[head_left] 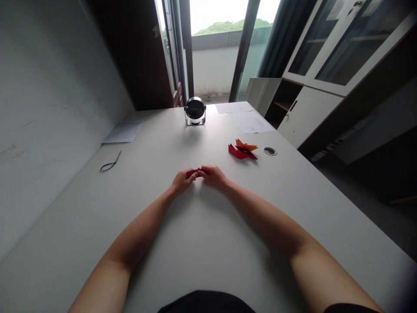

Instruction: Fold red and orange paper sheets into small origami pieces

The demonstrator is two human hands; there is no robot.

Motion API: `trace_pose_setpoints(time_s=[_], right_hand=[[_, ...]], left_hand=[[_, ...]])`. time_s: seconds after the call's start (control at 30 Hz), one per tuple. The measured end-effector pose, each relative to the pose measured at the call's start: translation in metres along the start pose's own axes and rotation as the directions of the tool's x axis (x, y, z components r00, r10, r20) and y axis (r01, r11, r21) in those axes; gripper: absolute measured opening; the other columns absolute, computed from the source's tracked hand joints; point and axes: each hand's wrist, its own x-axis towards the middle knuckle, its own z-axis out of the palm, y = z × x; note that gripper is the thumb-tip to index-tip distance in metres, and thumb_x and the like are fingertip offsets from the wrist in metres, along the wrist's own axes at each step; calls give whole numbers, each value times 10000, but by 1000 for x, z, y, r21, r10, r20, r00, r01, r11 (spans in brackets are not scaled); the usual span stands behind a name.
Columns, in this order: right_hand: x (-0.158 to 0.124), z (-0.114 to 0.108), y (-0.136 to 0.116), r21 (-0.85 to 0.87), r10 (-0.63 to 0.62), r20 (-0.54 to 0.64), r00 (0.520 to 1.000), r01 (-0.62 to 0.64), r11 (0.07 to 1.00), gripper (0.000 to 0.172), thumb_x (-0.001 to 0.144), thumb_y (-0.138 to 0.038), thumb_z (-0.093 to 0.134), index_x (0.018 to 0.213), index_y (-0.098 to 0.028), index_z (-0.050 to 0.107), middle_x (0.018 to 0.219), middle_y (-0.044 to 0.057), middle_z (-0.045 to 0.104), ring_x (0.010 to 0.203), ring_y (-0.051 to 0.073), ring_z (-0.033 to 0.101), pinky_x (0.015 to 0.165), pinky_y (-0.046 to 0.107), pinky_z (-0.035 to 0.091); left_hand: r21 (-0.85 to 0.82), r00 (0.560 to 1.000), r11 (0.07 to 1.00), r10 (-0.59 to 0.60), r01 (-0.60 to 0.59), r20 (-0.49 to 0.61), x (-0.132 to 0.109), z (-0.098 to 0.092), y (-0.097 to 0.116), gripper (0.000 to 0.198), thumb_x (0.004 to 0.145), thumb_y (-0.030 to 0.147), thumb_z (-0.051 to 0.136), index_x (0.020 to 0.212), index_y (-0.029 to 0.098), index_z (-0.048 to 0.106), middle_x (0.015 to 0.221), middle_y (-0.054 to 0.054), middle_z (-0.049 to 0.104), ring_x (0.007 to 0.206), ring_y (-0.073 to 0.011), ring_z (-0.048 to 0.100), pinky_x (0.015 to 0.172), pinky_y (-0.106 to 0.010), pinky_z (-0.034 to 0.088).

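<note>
At ctr. of the frame, over a plain white tabletop [202, 243], a small folded red strip, prob. stiff paper [198, 171], sits btwn the two hands. The L hand [183, 180] pinches its left end, fingers curled in; the R hand [213, 175] grips its right end the same way, w/ thumbs close together near the middle. Can't tell if the strip touches the surface or is just above it.

Step in hand looks like folding or creasing, judging by the two-handed pinch; the exact fold is hidden by fingers. Next move prob. calls for one hand steadying an end, w/ the other pressing or easing the paper, light force b/c thin stuff may tear or skew.

Right of ctr., apart from the hands, lie a bright red folded paper piece [237, 153] and an orange folded paper piece [247, 147], bunched together, pointed ends showing. Just beside them, to the right, is a round cable-hole ring [265, 151] set in the tabletop.
</note>
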Motion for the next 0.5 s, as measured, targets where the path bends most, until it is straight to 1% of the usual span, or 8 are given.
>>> trace_pose_setpoints(time_s=[0.17, 0.37, 0.5], right_hand=[[0, 0, -1, -2, 9, 2, 1000, -9, 1000, 332, 898, -419, 540, 655, -196, 509, 658, -21, 517, 629, 117, 395, 609, 243, 295], [0, 0, -1, -2, 14, 1, 1000, -14, 1000, 328, 896, -423, 543, 658, -197, 521, 658, -18, 528, 624, 118, 396, 610, 243, 299], [1, 2, 2, -21, 24, -12, 1000, -25, 999, 331, 898, -434, 538, 664, -200, 540, 662, -14, 536, 634, 122, 400, 611, 242, 301]], left_hand=[[4, 1000, 1000, 3, -3, 7, 0, 0, 0, 340, 951, 460, 507, 989, 203, 727, 786, -17, 730, 742, -164, 667, 704, -245, 480], [0, 1000, 1000, 7, -7, -10, 0, 0, 1, 319, 949, 454, 513, 924, 203, 707, 754, -9, 717, 717, -160, 661, 671, -246, 456], [-18, 1000, 1000, 12, -12, -3, 0, 0, 0, 323, 951, 456, 509, 962, 207, 715, 767, -11, 720, 727, -163, 669, 685, -251, 462]])
